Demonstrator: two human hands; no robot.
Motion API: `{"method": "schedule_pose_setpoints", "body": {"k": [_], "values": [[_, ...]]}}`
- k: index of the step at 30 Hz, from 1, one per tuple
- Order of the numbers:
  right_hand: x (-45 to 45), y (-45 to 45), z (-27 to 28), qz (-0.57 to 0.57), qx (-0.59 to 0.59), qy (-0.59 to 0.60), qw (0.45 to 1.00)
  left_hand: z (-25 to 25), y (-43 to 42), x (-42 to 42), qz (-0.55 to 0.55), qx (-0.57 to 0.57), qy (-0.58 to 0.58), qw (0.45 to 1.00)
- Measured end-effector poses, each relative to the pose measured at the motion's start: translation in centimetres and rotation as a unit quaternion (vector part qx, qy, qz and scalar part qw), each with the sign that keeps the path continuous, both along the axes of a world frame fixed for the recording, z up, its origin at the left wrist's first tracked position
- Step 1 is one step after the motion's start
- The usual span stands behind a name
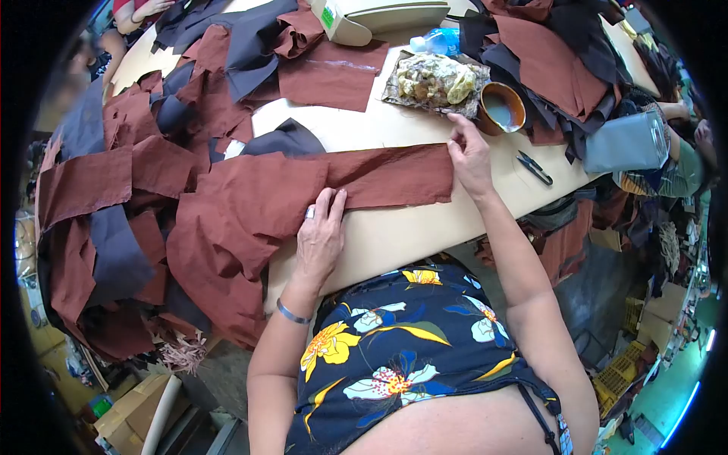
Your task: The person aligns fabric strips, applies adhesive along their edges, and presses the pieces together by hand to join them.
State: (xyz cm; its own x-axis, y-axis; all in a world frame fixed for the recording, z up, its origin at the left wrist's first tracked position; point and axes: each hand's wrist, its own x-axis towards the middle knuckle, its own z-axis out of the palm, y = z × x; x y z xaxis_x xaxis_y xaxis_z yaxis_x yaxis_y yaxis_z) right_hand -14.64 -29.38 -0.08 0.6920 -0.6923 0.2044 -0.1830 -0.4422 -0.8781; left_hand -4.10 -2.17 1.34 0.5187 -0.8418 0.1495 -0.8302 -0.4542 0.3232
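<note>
A reddish-brown piece of cloth (394,176) is stretched across the pale table, its wide gathered part trailing off to the left over other pieces. My left hand (320,239), wearing a ring, is closed with fingertips pinching the lower edge of this cloth near its middle. At the cloth's right end, my right hand (472,158) grips the corner between thumb and fingers, the index finger partly raised. Just beyond that hand stand a brown cup (491,121) of cloudy liquid and a crumpled yellowish mass (436,80) on a dark cloth pad. Thread snips (536,168) lie to its right.
Brown and dark grey cloth pieces (121,182) heap up on the left; another stack (546,61) lies at the back right. A cardboard box (379,17) and a blue-labelled bottle (436,42) stand at the back. Other people sit at the far left and right.
</note>
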Motion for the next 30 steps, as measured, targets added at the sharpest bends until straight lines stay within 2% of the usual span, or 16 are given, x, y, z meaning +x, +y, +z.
{"method": "schedule_pose_setpoints", "body": {"k": [3,4,5,7,10,13,18,21,22,26,30], "values": [[-1.6,0.3,0.5,-0.056,0.09,-0.08,0.991,-0.3,-0.1,0.1,0.01,0.033,0.008,0.999],[-2.2,-0.1,0.6,-0.07,0.065,-0.121,0.988,0.2,-0.2,0.2,0.008,0.042,0.033,0.999],[-3.0,-0.5,1.1,-0.1,0.088,-0.158,0.978,0.2,-0.2,0.2,0.006,0.042,0.029,0.999],[-5.2,-0.9,3.0,-0.117,0.078,-0.179,0.974,0.1,-0.2,0.3,0.001,0.043,0.024,0.999],[-9.9,-0.9,4.7,-0.13,0.083,-0.1,0.983,-0.1,0.0,0.6,-0.015,0.036,-0.01,0.999],[-14.6,-0.1,5.6,-0.167,-0.061,0.099,0.979,0.2,0.0,0.5,-0.023,0.029,-0.007,0.999],[-20.9,2.0,3.4,-0.201,0.038,0.235,0.95,-0.2,0.0,0.6,-0.028,0.031,0.014,0.999],[-23.4,4.4,-0.6,-0.102,-0.129,0.319,0.933,0.0,0.1,1.0,-0.047,0.021,-0.008,0.999],[-23.5,5.3,-0.5,-0.081,-0.172,0.411,0.891,0.2,0.0,1.0,-0.055,0.011,-0.002,0.998],[-19.3,6.2,2.3,-0.115,-0.215,0.334,0.911,-0.4,0.8,0.8,-0.074,-0.081,0.011,0.994],[-12.1,6.6,3.9,0.019,-0.288,0.167,0.943,-1.4,1.4,0.4,-0.088,-0.099,-0.027,0.991]]}}
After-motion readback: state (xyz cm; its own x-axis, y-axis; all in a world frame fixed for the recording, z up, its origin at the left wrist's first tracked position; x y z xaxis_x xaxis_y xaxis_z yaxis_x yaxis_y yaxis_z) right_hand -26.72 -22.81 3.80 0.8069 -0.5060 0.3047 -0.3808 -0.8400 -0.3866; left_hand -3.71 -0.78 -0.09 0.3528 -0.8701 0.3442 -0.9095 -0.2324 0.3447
